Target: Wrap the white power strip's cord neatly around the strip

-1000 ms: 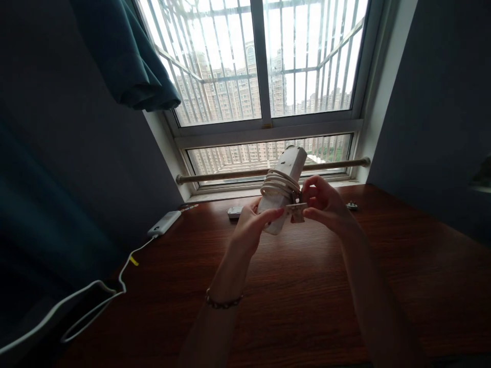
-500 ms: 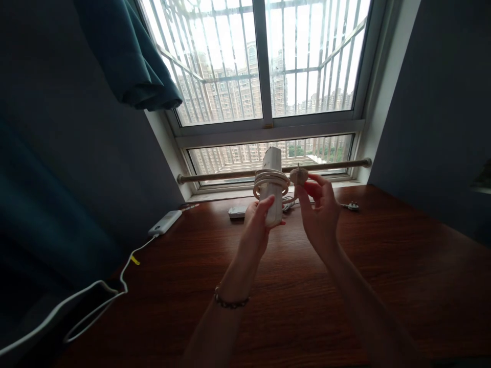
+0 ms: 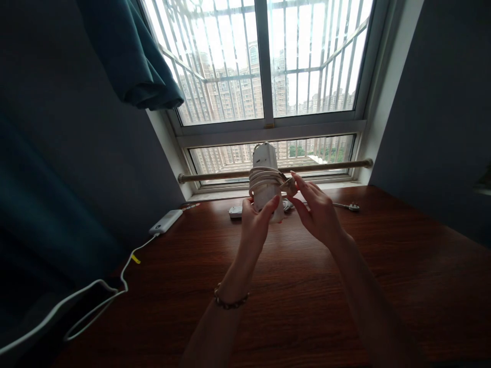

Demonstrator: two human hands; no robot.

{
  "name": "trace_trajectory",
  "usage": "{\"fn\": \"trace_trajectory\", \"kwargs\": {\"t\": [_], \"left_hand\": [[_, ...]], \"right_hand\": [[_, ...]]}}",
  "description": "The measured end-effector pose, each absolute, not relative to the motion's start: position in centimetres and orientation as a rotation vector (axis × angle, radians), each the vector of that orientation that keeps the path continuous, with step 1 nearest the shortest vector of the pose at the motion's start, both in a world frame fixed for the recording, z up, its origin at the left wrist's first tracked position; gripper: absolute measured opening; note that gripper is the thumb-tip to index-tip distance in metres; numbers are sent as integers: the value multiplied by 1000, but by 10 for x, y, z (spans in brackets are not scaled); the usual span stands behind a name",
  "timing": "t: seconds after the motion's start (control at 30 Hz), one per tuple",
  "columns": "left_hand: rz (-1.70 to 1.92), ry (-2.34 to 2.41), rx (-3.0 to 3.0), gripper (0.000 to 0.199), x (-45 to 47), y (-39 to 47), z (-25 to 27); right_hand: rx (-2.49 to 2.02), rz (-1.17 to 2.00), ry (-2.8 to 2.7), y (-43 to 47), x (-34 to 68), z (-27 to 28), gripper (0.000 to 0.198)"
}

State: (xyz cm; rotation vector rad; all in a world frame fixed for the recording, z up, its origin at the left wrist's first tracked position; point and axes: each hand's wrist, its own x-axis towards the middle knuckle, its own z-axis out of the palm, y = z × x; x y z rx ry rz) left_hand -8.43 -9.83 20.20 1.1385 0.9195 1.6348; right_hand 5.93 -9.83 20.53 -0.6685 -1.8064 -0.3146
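My left hand [image 3: 258, 221] is wrapped round the lower end of a white power strip [image 3: 264, 156], held tilted up above the table. The strip's own cord [image 3: 265, 180] is wound several times around its middle. At the strip's right side, my right hand [image 3: 316, 209] pinches the plug [image 3: 289, 187] on the cord's end between thumb and fingers. The plug sits close against the wound cord; whether it touches is hard to make out. A second white power strip [image 3: 235, 212] lies on the table behind, partly hidden by my left hand and the held strip.
On the brown wooden table [image 3: 291, 296], another plug [image 3: 353, 206] lies at the back right. A white power bank [image 3: 166, 222] with a white cable [image 3: 123, 276] rests at the left edge. A metal rail [image 3: 326, 166] crosses before the barred window.
The power strip has turned so more of its broad face shows. My right hand has brought the plug left and slightly down, from beside the strip to against the wound cord.
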Motion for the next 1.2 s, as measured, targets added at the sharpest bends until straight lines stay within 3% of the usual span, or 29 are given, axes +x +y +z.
{"fn": "trace_trajectory", "kwargs": {"t": [0.5, 1.0, 1.2], "left_hand": [[1348, 724, 925, 30, -100, -100, 216], [1489, 848, 1353, 44, -102, -108, 214], [1368, 875, 1360, 45, -108, -116, 222]], "right_hand": [[-594, -170, -2005, -99, 70, 207, 47], [-710, -301, -1703, -106, 47, 205, 42], [-721, -299, -1610, -113, 36, 204, 38]]}}
